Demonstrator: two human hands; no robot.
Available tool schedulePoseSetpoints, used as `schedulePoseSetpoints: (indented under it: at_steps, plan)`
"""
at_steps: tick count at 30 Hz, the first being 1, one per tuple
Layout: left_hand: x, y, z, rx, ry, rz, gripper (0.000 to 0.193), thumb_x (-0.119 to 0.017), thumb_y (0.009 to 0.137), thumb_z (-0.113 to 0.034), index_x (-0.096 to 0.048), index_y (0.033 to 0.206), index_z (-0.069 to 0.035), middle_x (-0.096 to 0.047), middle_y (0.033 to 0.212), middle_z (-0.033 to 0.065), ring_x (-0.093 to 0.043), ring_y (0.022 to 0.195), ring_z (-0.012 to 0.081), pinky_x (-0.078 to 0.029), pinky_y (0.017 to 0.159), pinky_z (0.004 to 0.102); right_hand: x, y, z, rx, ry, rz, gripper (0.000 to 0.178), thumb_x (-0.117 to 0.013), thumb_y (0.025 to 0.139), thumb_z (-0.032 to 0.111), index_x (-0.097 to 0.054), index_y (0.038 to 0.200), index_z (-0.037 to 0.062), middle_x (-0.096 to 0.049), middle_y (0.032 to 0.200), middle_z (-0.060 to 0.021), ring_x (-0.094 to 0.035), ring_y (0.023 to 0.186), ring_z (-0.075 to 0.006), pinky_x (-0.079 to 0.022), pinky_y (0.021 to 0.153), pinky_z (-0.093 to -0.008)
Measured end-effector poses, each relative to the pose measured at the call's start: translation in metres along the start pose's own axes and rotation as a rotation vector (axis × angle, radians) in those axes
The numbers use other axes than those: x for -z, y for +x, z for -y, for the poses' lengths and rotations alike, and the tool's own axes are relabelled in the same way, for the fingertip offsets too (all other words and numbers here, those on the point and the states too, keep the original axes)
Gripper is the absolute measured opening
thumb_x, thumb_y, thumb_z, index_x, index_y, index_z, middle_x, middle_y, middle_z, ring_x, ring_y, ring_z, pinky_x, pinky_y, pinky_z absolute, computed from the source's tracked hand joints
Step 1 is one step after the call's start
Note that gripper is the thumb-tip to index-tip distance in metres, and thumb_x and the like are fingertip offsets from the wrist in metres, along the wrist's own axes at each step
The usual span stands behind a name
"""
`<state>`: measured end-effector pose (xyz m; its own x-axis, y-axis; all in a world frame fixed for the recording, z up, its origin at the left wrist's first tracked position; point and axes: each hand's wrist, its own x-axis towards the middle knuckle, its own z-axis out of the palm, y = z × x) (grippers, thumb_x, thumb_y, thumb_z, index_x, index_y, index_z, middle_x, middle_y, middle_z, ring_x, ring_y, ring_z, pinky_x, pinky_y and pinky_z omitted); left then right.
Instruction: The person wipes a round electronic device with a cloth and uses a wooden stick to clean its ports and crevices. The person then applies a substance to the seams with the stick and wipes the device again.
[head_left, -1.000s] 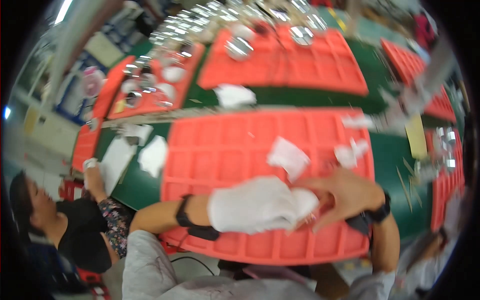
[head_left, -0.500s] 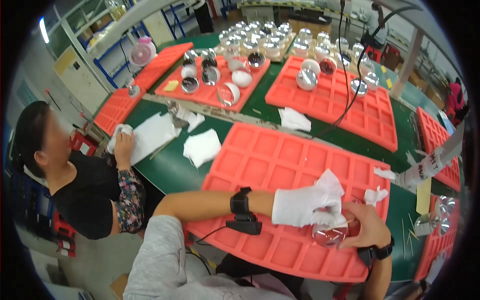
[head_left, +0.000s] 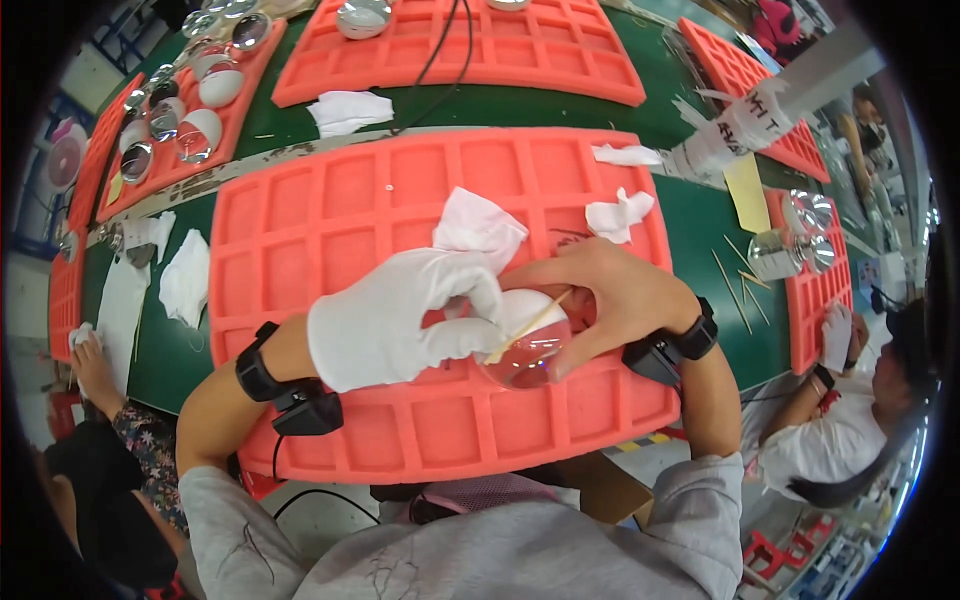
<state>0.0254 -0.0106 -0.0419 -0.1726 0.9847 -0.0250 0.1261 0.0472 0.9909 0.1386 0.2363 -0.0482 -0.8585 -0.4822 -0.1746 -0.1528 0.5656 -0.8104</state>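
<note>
My left hand (head_left: 395, 315), in a white glove, pinches a thin wooden stick (head_left: 530, 325) between thumb and fingers. The stick slants across a round glass bulb (head_left: 528, 362), part white and part clear and shiny. Bare fingers of my right hand (head_left: 615, 295) wrap round the bulb's far and right sides. Both hands are over a red foam tray (head_left: 455, 440) with square pockets. A white cloth (head_left: 480, 228) sticks out beyond my left glove; whether the glove holds it is hidden.
Crumpled white wipes (head_left: 620, 215) lie on the tray's far right. Loose sticks (head_left: 735, 290) rest on the green table (head_left: 700, 340) at right. Other red trays (head_left: 600, 50) hold glass bulbs (head_left: 365, 17). A taped post (head_left: 735, 130) stands far right. Co-workers sit on both sides.
The view has swung right and down. The wooden stick now shows in my left hand, across the bulb; before, the glove was close against the bulb. My right hand keeps hold of the bulb.
</note>
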Motion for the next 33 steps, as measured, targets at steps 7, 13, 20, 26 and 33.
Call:
schedulePoseSetpoints:
  at_steps: [7, 13, 20, 26, 33]
  plan:
    - [0.003, 0.001, 0.001, 0.0, 0.011, 0.079, 0.007, -0.067, 0.092, -0.006, -0.061, 0.09, -0.002, -0.067, 0.087, 0.008, -0.065, 0.077, 0.017, -0.051, 0.071, 0.0301, -0.003, -0.004, -0.001, -0.01, 0.042, -0.005, 0.081, -0.093, 0.064, 0.041, -0.064, 0.129, 0.0024, -0.073, 0.102, -0.0117, -0.061, 0.074, -0.0236, -0.046, 0.07, -0.0317]
    - [0.008, 0.002, -0.007, 0.12, -0.144, 0.125, 0.01, -0.069, 0.092, -0.004, -0.06, 0.089, -0.002, -0.067, 0.089, 0.008, -0.064, 0.074, 0.0142, -0.05, 0.068, 0.0273, 0.004, -0.002, 0.007, -0.05, -0.063, 0.053, 0.082, -0.093, 0.065, 0.042, -0.063, 0.13, 0.0008, -0.073, 0.107, -0.0117, -0.066, 0.084, -0.0245, -0.049, 0.077, -0.0325]
    - [0.013, -0.004, -0.007, 0.11, -0.234, 0.026, 0.009, -0.066, 0.096, -0.009, -0.062, 0.097, -0.001, -0.068, 0.084, 0.0057, -0.064, 0.073, 0.0122, -0.053, 0.071, 0.0278, -0.005, -0.004, -0.007, -0.095, 0.27, -0.003, 0.088, -0.093, 0.064, 0.043, -0.061, 0.132, -0.0019, -0.074, 0.111, -0.0124, -0.068, 0.093, -0.0243, -0.048, 0.085, -0.0339]
    - [0.023, 0.007, 0.01, 0.089, -0.327, -0.115, 0.013, -0.064, 0.099, -0.013, -0.064, 0.101, 0.0, -0.071, 0.092, 0.0077, -0.066, 0.075, 0.0137, -0.053, 0.07, 0.0274, -0.002, -0.001, -0.012, 0.079, 0.076, -0.029, 0.084, -0.094, 0.065, 0.039, -0.061, 0.131, -0.0024, -0.074, 0.108, -0.0126, -0.068, 0.088, -0.0182, -0.049, 0.073, -0.0293]
    - [0.025, 0.014, 0.007, 0.059, -0.392, -0.138, 0.024, -0.061, 0.101, -0.018, -0.064, 0.116, 0.001, -0.072, 0.105, 0.0112, -0.067, 0.082, 0.0141, -0.053, 0.076, 0.0261, 0.0, -0.007, -0.016, 0.104, 0.344, -0.125, 0.066, -0.092, 0.072, 0.025, -0.065, 0.126, -0.0015, -0.062, 0.069, -0.0008, -0.047, 0.058, -0.0042, -0.034, 0.054, -0.022]
